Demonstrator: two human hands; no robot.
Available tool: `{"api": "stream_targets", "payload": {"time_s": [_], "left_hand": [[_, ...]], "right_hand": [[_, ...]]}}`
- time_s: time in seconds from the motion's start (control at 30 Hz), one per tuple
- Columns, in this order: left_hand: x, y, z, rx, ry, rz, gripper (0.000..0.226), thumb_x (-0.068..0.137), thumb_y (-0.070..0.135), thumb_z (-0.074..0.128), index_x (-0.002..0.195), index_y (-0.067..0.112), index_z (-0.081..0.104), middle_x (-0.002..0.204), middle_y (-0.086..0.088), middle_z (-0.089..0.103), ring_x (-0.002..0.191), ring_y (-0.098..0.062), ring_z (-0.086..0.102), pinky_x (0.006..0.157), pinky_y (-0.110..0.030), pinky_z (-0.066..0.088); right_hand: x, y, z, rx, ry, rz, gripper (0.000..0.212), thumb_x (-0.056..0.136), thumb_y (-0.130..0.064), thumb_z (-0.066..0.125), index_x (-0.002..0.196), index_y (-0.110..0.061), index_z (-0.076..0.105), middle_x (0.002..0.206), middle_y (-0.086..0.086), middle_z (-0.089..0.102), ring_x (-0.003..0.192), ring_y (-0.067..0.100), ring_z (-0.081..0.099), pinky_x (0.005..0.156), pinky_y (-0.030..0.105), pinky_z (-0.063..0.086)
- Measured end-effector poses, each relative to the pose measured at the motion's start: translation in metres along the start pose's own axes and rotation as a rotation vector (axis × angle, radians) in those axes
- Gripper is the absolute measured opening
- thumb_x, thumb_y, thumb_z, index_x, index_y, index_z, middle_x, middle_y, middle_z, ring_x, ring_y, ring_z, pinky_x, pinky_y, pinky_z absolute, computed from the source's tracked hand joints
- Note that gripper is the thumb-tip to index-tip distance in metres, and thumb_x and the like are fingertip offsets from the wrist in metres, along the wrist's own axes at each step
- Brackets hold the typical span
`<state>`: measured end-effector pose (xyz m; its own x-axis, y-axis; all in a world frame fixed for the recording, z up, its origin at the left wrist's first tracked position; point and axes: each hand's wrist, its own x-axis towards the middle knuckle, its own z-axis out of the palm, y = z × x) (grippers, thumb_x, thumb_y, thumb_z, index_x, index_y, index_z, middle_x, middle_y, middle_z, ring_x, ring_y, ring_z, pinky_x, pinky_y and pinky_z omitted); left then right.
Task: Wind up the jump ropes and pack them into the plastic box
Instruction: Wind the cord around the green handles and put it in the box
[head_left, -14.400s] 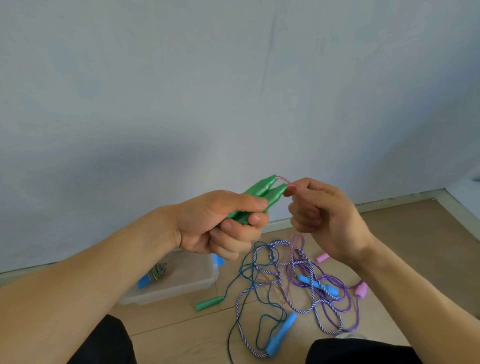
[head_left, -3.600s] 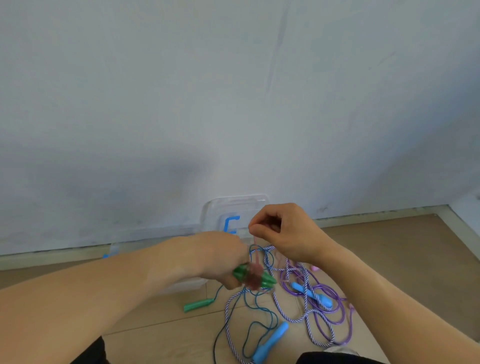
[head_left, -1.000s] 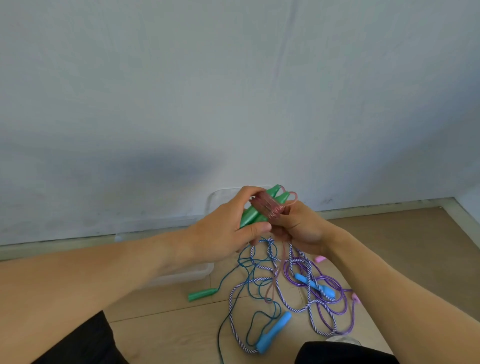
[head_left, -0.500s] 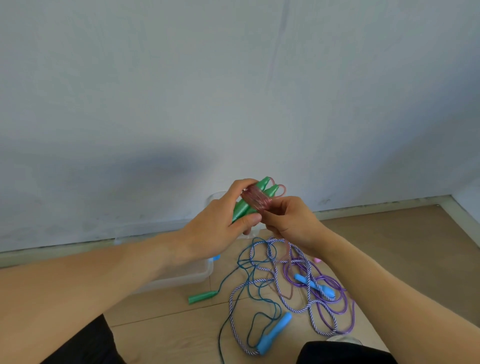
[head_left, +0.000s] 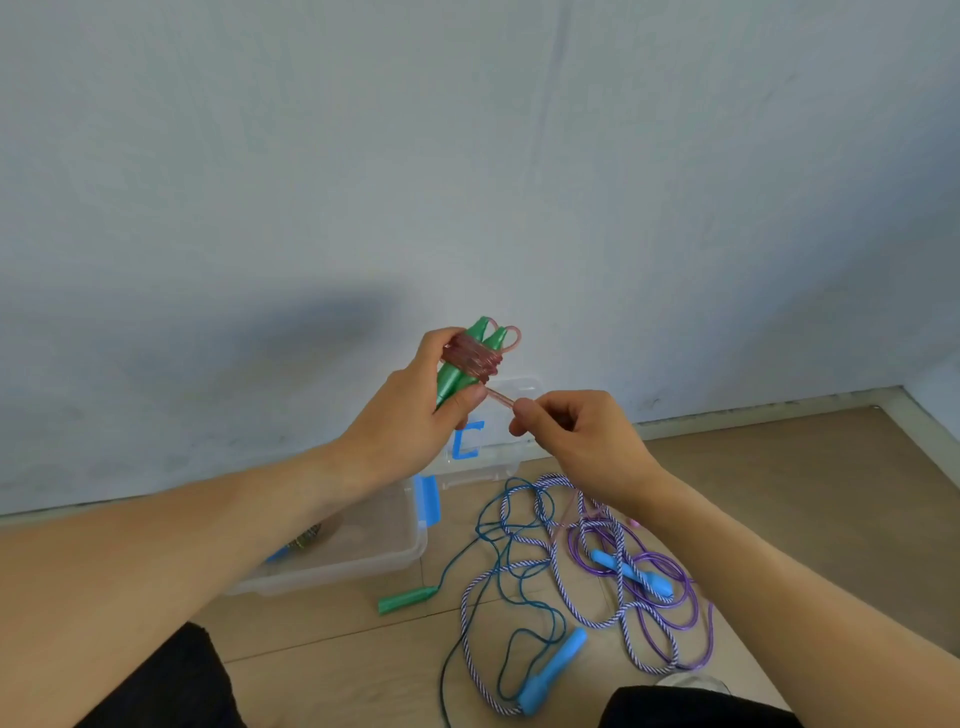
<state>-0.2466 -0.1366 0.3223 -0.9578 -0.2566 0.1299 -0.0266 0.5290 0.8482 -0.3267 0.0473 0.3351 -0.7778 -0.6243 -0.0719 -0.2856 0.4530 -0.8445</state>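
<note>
Hands meet in front of the pale wall (head_left: 467, 156), above the plastic box (head_left: 374, 540) that sits on the wooden floor (head_left: 779, 493). Left hand (head_left: 400, 431) has its grip closed round the two green handles (head_left: 457, 371), held side by side and tilted up to the right, with the pink rope (head_left: 475, 356) wound in several turns about them and a small loop showing at their tips. Right hand (head_left: 576, 436), just right of the handles, pinches a short stretch of that pink rope between thumb and forefinger; the stretch runs taut from the bundle to the pinch.

Behind the box and to its right, a clear lid (head_left: 493, 447) with a blue latch leans against the wall. Inside the box, near its left end, lies a small wound bundle, partly hidden by the left forearm. Right of the box, loose ropes lie tangled on the floor: a dark teal rope (head_left: 498, 561) with a green handle (head_left: 408, 601) close to the box's front corner, a blue-and-white striped rope (head_left: 524, 564) with a light blue handle (head_left: 553, 670), and a purple rope (head_left: 670, 613) with another light blue handle (head_left: 631, 571) lying across it.
</note>
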Motion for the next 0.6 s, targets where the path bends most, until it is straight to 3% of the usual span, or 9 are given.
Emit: {"api": "stream_targets", "payload": {"time_s": [0.1,0.17,0.27,0.33,0.43,0.6], "left_hand": [[0.001,-0.007,0.0,0.194,-0.153,-0.046,0.044,0.098,0.036,0.057,0.135,0.028,0.034,0.081,0.003,0.067,0.07,-0.009,0.066,0.066,-0.028,0.052],[0.001,-0.008,0.002,0.312,-0.301,-0.08,0.043,0.097,0.038,0.058,0.133,0.028,0.036,0.081,0.002,0.064,0.074,-0.017,0.065,0.072,-0.038,0.053],[-0.002,-0.008,-0.001,0.489,-0.563,-0.105,0.039,0.096,0.04,0.058,0.127,0.028,0.039,0.074,0.008,0.057,0.072,-0.016,0.06,0.073,-0.035,0.05],[-0.004,-0.008,-0.004,0.557,-0.769,-0.122,0.034,0.096,0.04,0.058,0.123,0.03,0.04,0.076,0.005,0.064,0.072,-0.014,0.062,0.078,-0.036,0.051],[-0.005,-0.007,-0.007,0.571,-0.919,-0.118,0.033,0.093,0.042,0.06,0.119,0.035,0.042,0.091,0.002,0.072,0.073,-0.011,0.064,0.083,-0.036,0.052],[-0.007,-0.005,-0.007,0.391,-1.053,-0.077,0.043,0.082,0.048,0.072,0.118,0.037,0.052,0.106,0.01,0.068,0.089,-0.013,0.067,0.086,-0.03,0.052]], "right_hand": [[-0.004,-0.004,0.001,-0.053,-0.032,-0.052,0.029,0.095,-0.03,0.061,0.078,-0.01,0.073,0.048,-0.008,0.037,0.044,0.006,0.028,0.046,0.017,0.026],[-0.007,-0.004,0.006,-0.145,-0.109,-0.113,0.028,0.093,-0.027,0.063,0.073,-0.007,0.071,0.052,-0.002,0.044,0.048,0.006,0.032,0.049,0.019,0.029],[-0.01,-0.001,0.012,-0.271,-0.221,-0.184,0.027,0.091,-0.026,0.064,0.066,-0.019,0.068,0.051,-0.001,0.047,0.048,0.007,0.035,0.049,0.02,0.031],[-0.01,0.001,0.014,-0.355,-0.267,-0.212,0.022,0.09,-0.031,0.067,0.072,-0.02,0.072,0.051,0.0,0.053,0.048,0.01,0.039,0.049,0.019,0.031],[-0.01,-0.001,0.016,-0.387,-0.274,-0.243,0.011,0.086,-0.032,0.072,0.08,-0.024,0.077,0.054,-0.014,0.059,0.052,0.009,0.05,0.051,0.016,0.036],[-0.009,-0.003,0.013,-0.336,-0.255,-0.209,0.026,0.075,-0.044,0.081,0.075,-0.019,0.075,0.064,-0.003,0.068,0.057,0.007,0.057,0.058,0.028,0.048]]}}
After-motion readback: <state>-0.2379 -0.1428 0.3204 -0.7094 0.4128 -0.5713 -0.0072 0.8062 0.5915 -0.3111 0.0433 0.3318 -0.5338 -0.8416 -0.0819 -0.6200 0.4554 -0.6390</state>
